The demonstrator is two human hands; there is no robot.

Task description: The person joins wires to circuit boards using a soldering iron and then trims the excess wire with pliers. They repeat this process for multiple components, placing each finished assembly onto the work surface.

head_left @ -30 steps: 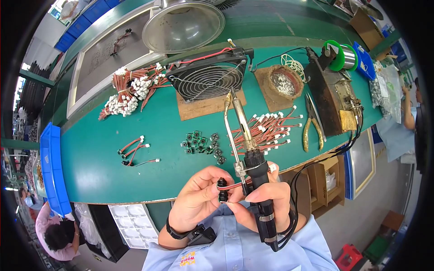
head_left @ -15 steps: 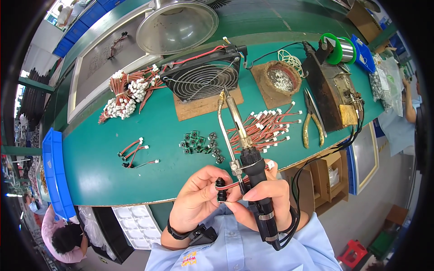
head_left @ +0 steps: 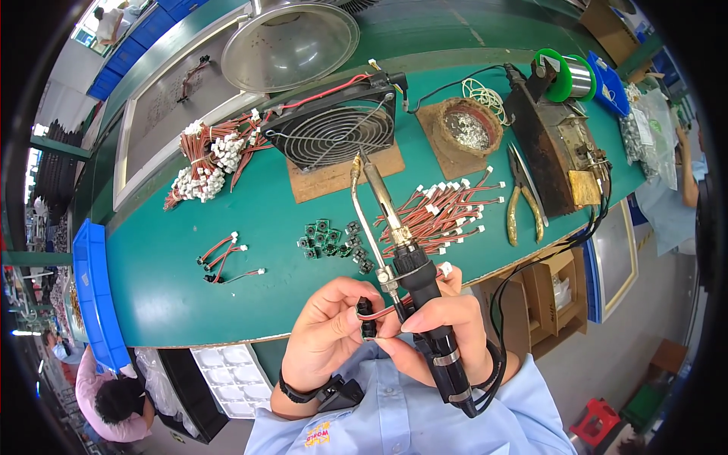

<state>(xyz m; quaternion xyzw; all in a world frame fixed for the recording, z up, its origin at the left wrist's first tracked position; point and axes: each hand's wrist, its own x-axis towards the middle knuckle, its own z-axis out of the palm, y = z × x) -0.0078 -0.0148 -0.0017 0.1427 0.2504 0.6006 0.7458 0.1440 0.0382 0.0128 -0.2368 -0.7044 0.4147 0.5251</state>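
Between the thumb and fingers of my left hand (head_left: pixel 322 326), closed, is a small black component (head_left: pixel 367 317) with a red, black and white wire lead (head_left: pixel 385 312) running off it to the right. My right hand (head_left: pixel 447 334) is wrapped round a black soldering iron (head_left: pixel 419 277) with a metal feed tube alongside, its tip pointing up and away over the bench. The lead passes behind the iron, and a white connector (head_left: pixel 445 269) shows above my right fingers. Beyond the hands lie small green circuit boards (head_left: pixel 322 236) and a spread of wire leads (head_left: pixel 444 216).
A black fan (head_left: pixel 334 133) stands at the back, beside a bundle of leads (head_left: pixel 205 163). Rightward are a round pot of solder scraps (head_left: pixel 470 127), pliers (head_left: pixel 523 201), a dark metal box (head_left: pixel 546 152) and a solder spool (head_left: pixel 565 80). A blue bin (head_left: pixel 98 296) edges the left.
The soldering iron has shifted slightly left, along with the hands. Both grips look the same, and the bench view has moved only a little.
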